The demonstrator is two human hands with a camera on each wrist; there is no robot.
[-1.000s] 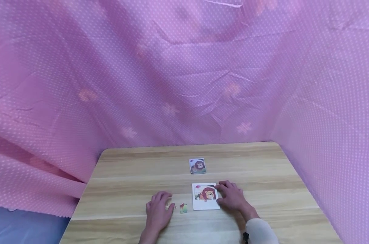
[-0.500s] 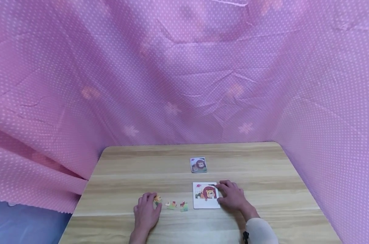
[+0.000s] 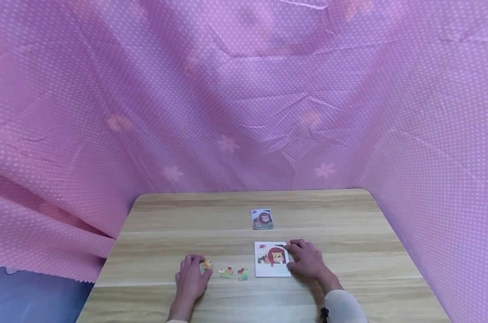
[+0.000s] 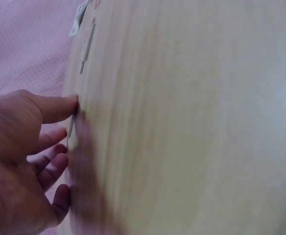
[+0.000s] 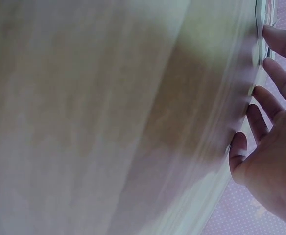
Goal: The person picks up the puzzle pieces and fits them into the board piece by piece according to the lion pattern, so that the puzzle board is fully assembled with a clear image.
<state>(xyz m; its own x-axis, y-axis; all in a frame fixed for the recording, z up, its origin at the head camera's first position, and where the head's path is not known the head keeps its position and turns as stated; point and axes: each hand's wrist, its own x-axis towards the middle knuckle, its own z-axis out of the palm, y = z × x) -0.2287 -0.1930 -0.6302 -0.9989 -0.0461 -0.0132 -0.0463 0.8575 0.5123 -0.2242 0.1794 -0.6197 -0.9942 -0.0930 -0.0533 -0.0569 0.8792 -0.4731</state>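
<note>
A small puzzle piece [image 3: 207, 264] with a yellow animal on it lies at the fingertips of my left hand [image 3: 189, 279]. Thumb and index finger pinch it by its edges, low on the table; in the left wrist view the piece [image 4: 72, 125] shows only as a thin edge. Two more puzzle pieces, a middle one [image 3: 226, 272] and a right one [image 3: 242, 274], lie beside it. My right hand [image 3: 307, 260] rests at the right side of a white puzzle board [image 3: 272, 271], thumb and index finger touching its edge. Lion pieces fill the board's upper part; its lower part is white.
Farther back on the wooden table [image 3: 179, 215] lies a picture card [image 3: 262, 219] with the same lion scene. Pink dotted cloth [image 3: 244, 112] hangs behind the table and on both sides.
My left hand has moved left from the middle piece, uncovering it, to the leftmost piece, which has barely shifted since half a second ago. The right hand stays at the board.
</note>
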